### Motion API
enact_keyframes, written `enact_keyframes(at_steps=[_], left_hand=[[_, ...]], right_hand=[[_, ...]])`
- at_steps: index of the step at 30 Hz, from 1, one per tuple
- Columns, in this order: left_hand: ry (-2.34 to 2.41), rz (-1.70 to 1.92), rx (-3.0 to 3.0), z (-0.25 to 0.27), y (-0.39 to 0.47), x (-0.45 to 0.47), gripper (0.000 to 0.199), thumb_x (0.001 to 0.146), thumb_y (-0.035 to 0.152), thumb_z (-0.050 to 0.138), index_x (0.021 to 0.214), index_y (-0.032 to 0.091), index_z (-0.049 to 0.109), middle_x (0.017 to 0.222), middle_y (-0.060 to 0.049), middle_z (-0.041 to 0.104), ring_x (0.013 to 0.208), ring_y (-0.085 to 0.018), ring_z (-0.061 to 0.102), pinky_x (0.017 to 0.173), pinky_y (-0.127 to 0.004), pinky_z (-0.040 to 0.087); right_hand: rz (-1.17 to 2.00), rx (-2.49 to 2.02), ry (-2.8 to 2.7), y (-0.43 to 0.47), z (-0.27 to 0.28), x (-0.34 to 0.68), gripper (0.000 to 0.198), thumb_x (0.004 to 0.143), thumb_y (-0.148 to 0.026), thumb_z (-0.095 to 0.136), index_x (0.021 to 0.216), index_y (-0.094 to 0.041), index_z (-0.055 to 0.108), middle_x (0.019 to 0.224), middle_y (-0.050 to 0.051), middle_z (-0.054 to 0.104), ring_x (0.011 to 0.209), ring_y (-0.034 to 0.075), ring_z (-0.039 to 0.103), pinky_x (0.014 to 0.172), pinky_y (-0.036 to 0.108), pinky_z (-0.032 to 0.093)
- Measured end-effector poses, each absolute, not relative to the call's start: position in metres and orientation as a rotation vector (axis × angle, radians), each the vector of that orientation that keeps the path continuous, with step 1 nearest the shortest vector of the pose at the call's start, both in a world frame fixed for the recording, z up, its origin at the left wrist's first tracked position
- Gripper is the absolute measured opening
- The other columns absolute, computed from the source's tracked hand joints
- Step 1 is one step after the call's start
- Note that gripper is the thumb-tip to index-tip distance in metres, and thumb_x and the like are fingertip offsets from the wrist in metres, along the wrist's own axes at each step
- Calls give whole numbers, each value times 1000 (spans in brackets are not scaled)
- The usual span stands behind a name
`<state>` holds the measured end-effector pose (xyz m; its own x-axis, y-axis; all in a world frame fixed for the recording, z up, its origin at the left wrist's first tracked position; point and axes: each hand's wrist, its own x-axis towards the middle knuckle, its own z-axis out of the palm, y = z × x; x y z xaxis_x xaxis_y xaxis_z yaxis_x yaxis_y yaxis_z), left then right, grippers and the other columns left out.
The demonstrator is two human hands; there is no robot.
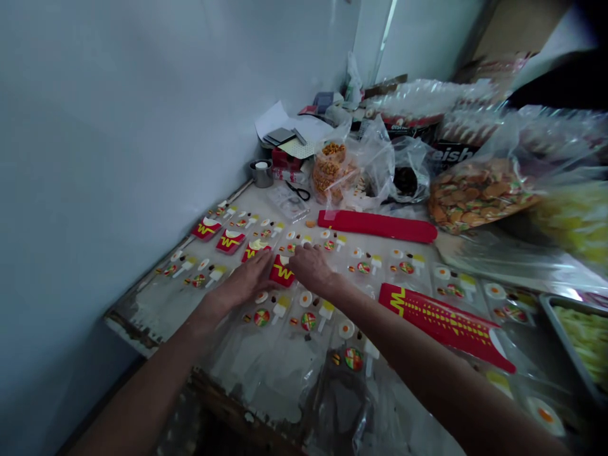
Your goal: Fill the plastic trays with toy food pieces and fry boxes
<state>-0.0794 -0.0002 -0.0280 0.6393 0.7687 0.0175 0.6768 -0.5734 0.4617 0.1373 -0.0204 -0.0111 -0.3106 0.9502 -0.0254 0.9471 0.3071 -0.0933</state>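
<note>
Head view: L hand (pixel 249 277) is at the L side of a small, flat red packet w/ a yellow zigzag (prob. card) (pixel 283 273); R hand (pixel 312 269) is by its top R corner. The packet sits amid clear plastic bags w/ tiny food pics (pixel 308 321) on the pale counter (pixel 161 305). L fingers reach out, R fingers curl; can't tell if they grip. Best: press softly, keep it straight, don't bump the matching red packet (pixel 250 255) beside it.
</note>
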Motion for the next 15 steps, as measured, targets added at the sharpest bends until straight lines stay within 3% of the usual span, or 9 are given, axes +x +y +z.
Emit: enact_keyframes(at_steps=[5,12,15], left_hand=[[1177,295,2386,-24,-2,-75,84,86,54,68,154,20,34,162,-19,36,151,-31,35,122,-55,29],[1068,285,2479,-30,5,-81,59,93,39,53,148,20,44,160,-10,43,150,-26,36,122,-52,29],[1082,365,2513,-37,18,-80,49,93,43,47,140,30,52,159,-3,47,141,-26,49,113,-48,44]], right_hand=[[88,-1800,-2404,-27,-17,134,26,101,-31,55,108,-15,74,112,16,70,109,31,60,93,43,43],[186,-1767,-2411,-36,-18,122,22,99,-25,53,107,-20,73,121,14,69,111,29,60,95,43,45],[194,-1733,-2411,-32,-21,115,29,101,-31,45,113,-20,70,130,9,66,114,27,59,94,41,46]])
